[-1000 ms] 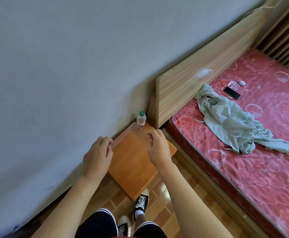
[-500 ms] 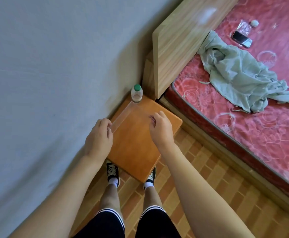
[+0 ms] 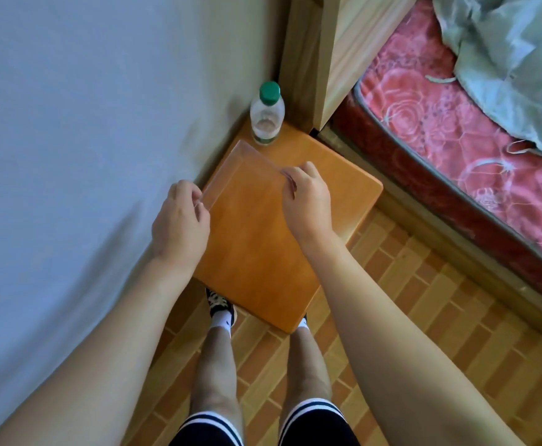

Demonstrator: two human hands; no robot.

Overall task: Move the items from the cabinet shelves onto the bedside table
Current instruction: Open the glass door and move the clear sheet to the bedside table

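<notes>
A clear, see-through plastic box (image 3: 242, 173) sits low over the orange wooden bedside table (image 3: 337, 204), near its back left part. My left hand (image 3: 181, 225) pinches the box's left edge and my right hand (image 3: 306, 196) pinches its right edge. Whether the box touches the tabletop I cannot tell. A clear bottle with a green cap (image 3: 267, 114) stands upright at the table's back corner, just beyond the box.
A pale wall (image 3: 86, 123) runs along the table's left side. A wooden headboard (image 3: 337, 56) and a bed with a red patterned mattress (image 3: 475, 130) and a crumpled grey-green cloth (image 3: 514, 59) lie to the right. My legs and shoes stand at the table's near edge on brick-pattern flooring (image 3: 440, 310).
The view has tilted down and closer to the table. Both hands have kept hold of the clear box and lowered it toward the tabletop near the bottle.
</notes>
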